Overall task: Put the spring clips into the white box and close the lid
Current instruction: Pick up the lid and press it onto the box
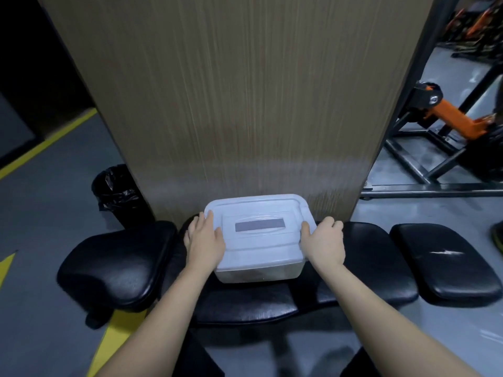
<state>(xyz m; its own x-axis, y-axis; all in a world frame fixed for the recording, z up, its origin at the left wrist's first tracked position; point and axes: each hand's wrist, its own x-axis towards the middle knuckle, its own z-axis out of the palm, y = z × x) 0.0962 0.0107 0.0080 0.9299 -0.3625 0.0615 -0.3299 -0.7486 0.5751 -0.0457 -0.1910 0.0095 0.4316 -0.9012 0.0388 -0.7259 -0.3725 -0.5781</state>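
Observation:
A white plastic box (pixel 258 272) stands on a black padded bench, close to a wooden pillar. Its lid (pixel 260 210) lies flat on top, with a grey rectangular patch in the middle. My left hand (pixel 204 240) rests flat on the lid's left edge, fingers spread over the corner. My right hand (pixel 324 240) grips the lid's right edge, thumb on top and fingers curled down the side. No spring clips are visible; the box's inside is hidden by the lid, with only dim dark shapes showing through the front wall.
The black bench (pixel 245 303) has separate pads at left (pixel 114 265) and right (pixel 446 262). A wooden pillar (pixel 245 104) rises just behind the box. A black-lined bin (pixel 117 191) stands at left. Orange and black gym machines (pixel 446 118) fill the right.

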